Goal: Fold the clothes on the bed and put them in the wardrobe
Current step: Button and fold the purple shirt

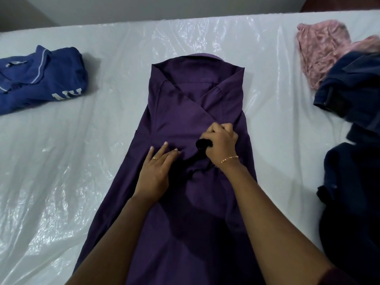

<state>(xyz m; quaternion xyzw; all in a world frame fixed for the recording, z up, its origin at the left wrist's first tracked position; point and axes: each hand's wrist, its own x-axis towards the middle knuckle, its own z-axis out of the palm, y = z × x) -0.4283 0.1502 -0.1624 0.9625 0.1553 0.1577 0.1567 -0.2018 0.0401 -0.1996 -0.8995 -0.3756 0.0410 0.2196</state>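
A dark purple shirt (pixel 185 103) lies lengthwise in the middle of the bed, collar at the far end, both sides folded inward so they cross over the chest. My left hand (pixel 156 169) rests flat on the shirt's middle, fingers spread. My right hand (pixel 222 140) is closed on a fold of the purple fabric near the crossing, and a small black object pokes out under its palm; what it is I cannot tell.
The bed is covered in clear plastic sheeting (pixel 72 151). A folded blue shirt with white lettering (pixel 41 79) lies at the left. A pink patterned garment (pixel 322 48) and dark navy clothes (pixel 353 140) are heaped at the right edge.
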